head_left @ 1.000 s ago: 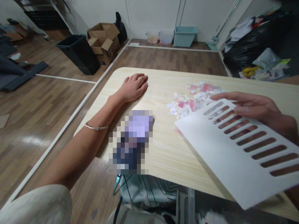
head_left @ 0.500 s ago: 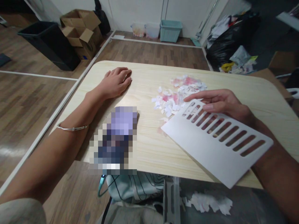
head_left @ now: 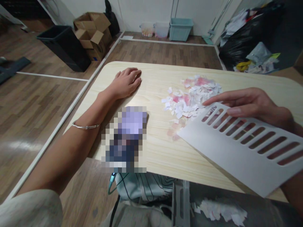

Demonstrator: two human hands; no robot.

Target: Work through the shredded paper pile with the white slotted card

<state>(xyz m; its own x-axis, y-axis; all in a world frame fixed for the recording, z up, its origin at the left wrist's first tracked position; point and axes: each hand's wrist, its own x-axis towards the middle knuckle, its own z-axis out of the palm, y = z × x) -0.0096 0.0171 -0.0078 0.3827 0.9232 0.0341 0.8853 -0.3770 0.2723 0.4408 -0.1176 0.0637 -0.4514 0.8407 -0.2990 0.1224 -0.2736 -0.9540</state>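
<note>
My right hand (head_left: 258,101) grips a thin white slotted plate (head_left: 227,148) by its far edge, with the thumb on top. The plate is tilted over the right part of the table, and its far right end is cut off by the frame. Just beyond its left corner lies a pile of small white and pink paper scraps (head_left: 189,99). My left hand (head_left: 126,83) rests palm down on the far left of the table, holding nothing, fingers slightly bent and apart. Nearer to me is a pixelated, phone-shaped thing (head_left: 129,135) with a cable.
The pale wooden table (head_left: 151,148) has rounded corners. Below its near edge, more paper scraps (head_left: 222,209) lie in a grey container beside a teal bag (head_left: 144,186). On the floor stand a black bin (head_left: 66,47), cardboard boxes (head_left: 93,34), a teal tub (head_left: 181,30) and black bags (head_left: 251,34).
The view has turned a little left, so the scene sits further right. My right hand has moved slightly right with the slotted plate. My left hand stays in place on the table.
</note>
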